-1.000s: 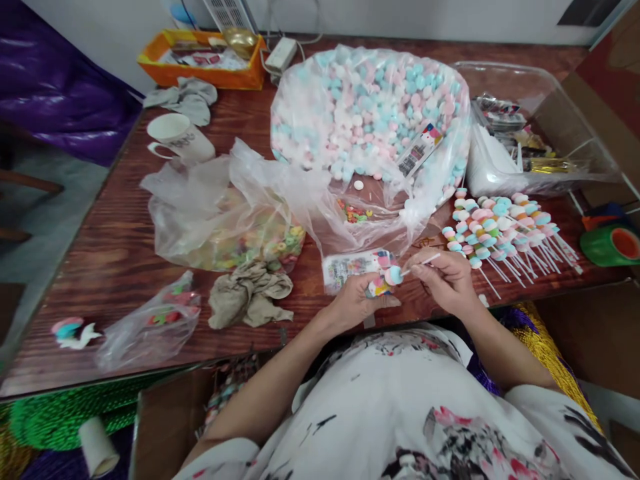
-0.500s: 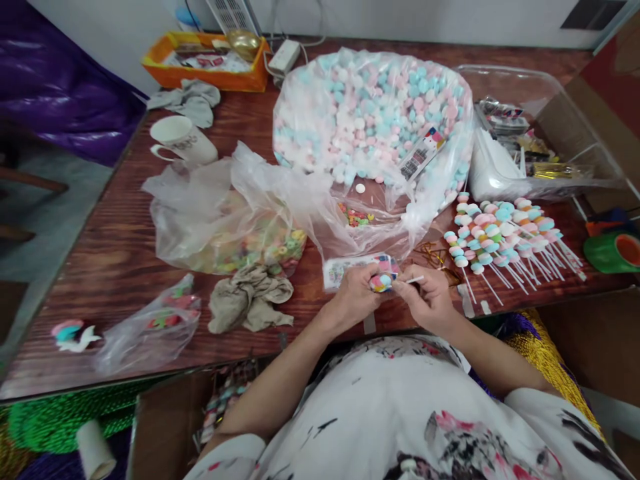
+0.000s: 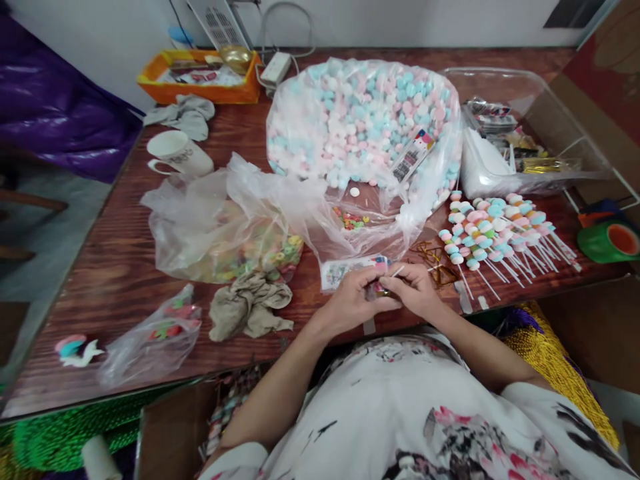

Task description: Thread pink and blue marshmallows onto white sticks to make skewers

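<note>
My left hand (image 3: 356,297) and my right hand (image 3: 416,288) meet at the table's front edge, fingers closed around one small marshmallow skewer. Its white stick (image 3: 399,271) sticks up between my fingertips, and the fingers mostly cover the rest. What shows between the hands looks like a shiny wrapper, too small to make out. Just behind my left hand lies a flat printed packet (image 3: 333,272). Gold twist ties (image 3: 434,261) lie beyond my right hand. To the right is a pile of marshmallow skewers (image 3: 493,230) with white sticks.
A big clear bag of pastel marshmallows (image 3: 350,120) fills the back. Left are a bag of fruit-coloured pieces (image 3: 225,233), a crumpled cloth (image 3: 250,303), a mug (image 3: 179,155) and a small plastic bag (image 3: 155,340). Right stand a clear bin (image 3: 545,175) and green tape (image 3: 605,243).
My hands have turned inward and closed over the colourful candy end that showed before. The stick, formerly pointing right, now points up between the fingers. The view has shifted slightly.
</note>
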A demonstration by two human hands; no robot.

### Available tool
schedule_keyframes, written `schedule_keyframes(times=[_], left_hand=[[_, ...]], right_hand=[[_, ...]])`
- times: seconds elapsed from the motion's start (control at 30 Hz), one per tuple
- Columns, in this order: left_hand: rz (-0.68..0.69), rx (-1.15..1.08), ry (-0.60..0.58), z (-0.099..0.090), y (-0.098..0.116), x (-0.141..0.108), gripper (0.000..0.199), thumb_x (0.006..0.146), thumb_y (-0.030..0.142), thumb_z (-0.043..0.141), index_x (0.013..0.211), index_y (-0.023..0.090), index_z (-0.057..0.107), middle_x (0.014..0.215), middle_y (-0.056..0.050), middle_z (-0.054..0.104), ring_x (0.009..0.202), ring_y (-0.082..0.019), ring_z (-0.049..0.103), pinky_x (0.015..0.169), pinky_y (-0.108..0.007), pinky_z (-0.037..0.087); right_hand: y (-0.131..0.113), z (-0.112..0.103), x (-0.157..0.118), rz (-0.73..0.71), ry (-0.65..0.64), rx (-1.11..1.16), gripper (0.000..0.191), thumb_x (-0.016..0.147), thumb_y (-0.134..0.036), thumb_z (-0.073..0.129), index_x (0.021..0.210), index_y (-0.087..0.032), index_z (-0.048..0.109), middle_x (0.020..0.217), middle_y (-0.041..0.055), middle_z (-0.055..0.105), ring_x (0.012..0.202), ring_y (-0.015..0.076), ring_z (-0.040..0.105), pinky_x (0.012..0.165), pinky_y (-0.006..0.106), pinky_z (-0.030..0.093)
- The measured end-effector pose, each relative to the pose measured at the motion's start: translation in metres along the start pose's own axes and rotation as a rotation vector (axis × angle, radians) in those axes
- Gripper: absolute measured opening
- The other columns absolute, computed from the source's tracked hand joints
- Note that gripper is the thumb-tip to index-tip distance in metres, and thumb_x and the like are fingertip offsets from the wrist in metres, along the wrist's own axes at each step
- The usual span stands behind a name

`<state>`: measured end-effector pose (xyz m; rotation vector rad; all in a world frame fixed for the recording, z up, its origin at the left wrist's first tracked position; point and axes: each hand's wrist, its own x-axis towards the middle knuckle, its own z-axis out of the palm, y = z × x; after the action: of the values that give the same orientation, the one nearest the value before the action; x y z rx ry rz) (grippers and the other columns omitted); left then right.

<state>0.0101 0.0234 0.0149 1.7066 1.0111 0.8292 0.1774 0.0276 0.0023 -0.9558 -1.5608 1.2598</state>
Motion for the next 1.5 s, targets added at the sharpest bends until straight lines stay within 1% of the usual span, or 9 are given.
schedule_keyframes(times=[0.1, 0.17, 0.3, 0.53, 0.73, 0.9, 1.0, 1.23, 1.5], left_hand=[[-0.149, -0.322, -0.071, -0.013, 0.005, -0.004, 0.027, 0.083, 0.031, 0.064, 0.105, 0.017, 0.069, 0.081, -0.004, 0.066, 0.069, -0.015, 0.059, 0.062, -0.027, 0.047], [-0.168, -0.403, -0.043, -0.014, 0.005, -0.005, 0.023, 0.084, 0.034, 0.065, 0.098, 0.018, 0.073, 0.084, -0.006, 0.068, 0.071, -0.016, 0.061, 0.065, -0.029, 0.049], [-0.020, -0.297, 0.100, -0.003, 0.005, -0.003, 0.020, 0.084, 0.035, 0.066, 0.076, 0.017, 0.072, 0.075, -0.004, 0.065, 0.070, -0.016, 0.059, 0.069, -0.030, 0.049], [0.098, -0.160, 0.265, 0.007, 0.015, -0.001, 0.022, 0.090, 0.033, 0.059, 0.075, 0.018, 0.066, 0.072, -0.002, 0.061, 0.068, -0.013, 0.055, 0.069, -0.027, 0.046], [0.025, -0.404, 0.322, 0.013, 0.003, 0.000, 0.024, 0.086, 0.036, 0.064, 0.072, 0.017, 0.063, 0.069, 0.000, 0.057, 0.063, -0.012, 0.053, 0.060, -0.026, 0.045], [-0.004, -0.417, 0.481, 0.011, -0.002, 0.003, 0.018, 0.085, 0.033, 0.067, 0.073, 0.019, 0.067, 0.072, 0.000, 0.057, 0.068, -0.012, 0.053, 0.063, -0.025, 0.046], [-0.013, -0.408, 0.511, 0.017, -0.003, 0.003, 0.016, 0.082, 0.036, 0.069, 0.078, 0.020, 0.071, 0.081, -0.001, 0.060, 0.073, -0.012, 0.055, 0.060, -0.024, 0.046], [-0.326, -0.643, 0.266, 0.024, -0.014, -0.015, 0.041, 0.087, 0.051, 0.059, 0.111, 0.018, 0.065, 0.063, 0.003, 0.052, 0.050, -0.007, 0.044, 0.044, -0.018, 0.035], [-0.435, -0.656, -0.082, 0.006, -0.004, -0.019, 0.041, 0.085, 0.054, 0.059, 0.075, 0.014, 0.060, 0.065, -0.001, 0.057, 0.049, -0.006, 0.044, 0.047, -0.018, 0.034]], right_hand=[[-0.004, -0.008, 0.001, 0.015, 0.015, 0.114, 0.018, 0.084, -0.036, 0.063, 0.079, -0.019, 0.066, 0.068, -0.0019, 0.061, 0.062, 0.0109, 0.054, 0.060, 0.023, 0.046], [-0.008, -0.010, 0.003, 0.008, -0.003, 0.161, 0.017, 0.084, -0.037, 0.063, 0.081, -0.020, 0.065, 0.070, -0.0024, 0.059, 0.059, 0.0099, 0.051, 0.057, 0.022, 0.044], [-0.016, -0.011, 0.008, -0.007, -0.024, 0.147, 0.021, 0.086, -0.039, 0.062, 0.078, -0.020, 0.063, 0.068, -0.0032, 0.053, 0.059, 0.0096, 0.048, 0.057, 0.022, 0.043], [-0.034, -0.016, 0.013, -0.179, 0.045, 0.020, 0.014, 0.086, -0.031, 0.063, 0.077, -0.021, 0.063, 0.069, -0.0021, 0.057, 0.064, 0.0120, 0.052, 0.064, 0.026, 0.042], [-0.021, -0.005, 0.010, -0.195, 0.053, -0.073, 0.019, 0.089, -0.029, 0.058, 0.072, -0.020, 0.060, 0.065, -0.0029, 0.054, 0.060, 0.0109, 0.049, 0.062, 0.026, 0.041], [-0.012, -0.003, 0.006, -0.156, 0.130, 0.032, 0.027, 0.079, -0.033, 0.071, 0.103, -0.023, 0.065, 0.092, 0.0021, 0.061, 0.082, 0.0156, 0.056, 0.073, 0.028, 0.046], [-0.010, 0.005, 0.004, -0.167, 0.099, -0.057, 0.009, 0.081, -0.028, 0.069, 0.086, -0.021, 0.067, 0.081, 0.0009, 0.060, 0.077, 0.0148, 0.055, 0.072, 0.027, 0.045], [-0.007, 0.008, 0.007, -0.266, 0.099, -0.135, 0.018, 0.087, -0.020, 0.060, 0.070, -0.019, 0.064, 0.073, 0.0010, 0.058, 0.069, 0.0134, 0.055, 0.065, 0.027, 0.045], [-0.006, 0.004, 0.015, -0.379, 0.067, -0.283, 0.017, 0.088, -0.016, 0.057, 0.073, -0.019, 0.064, 0.064, 0.0002, 0.057, 0.063, 0.0126, 0.052, 0.060, 0.026, 0.043]])
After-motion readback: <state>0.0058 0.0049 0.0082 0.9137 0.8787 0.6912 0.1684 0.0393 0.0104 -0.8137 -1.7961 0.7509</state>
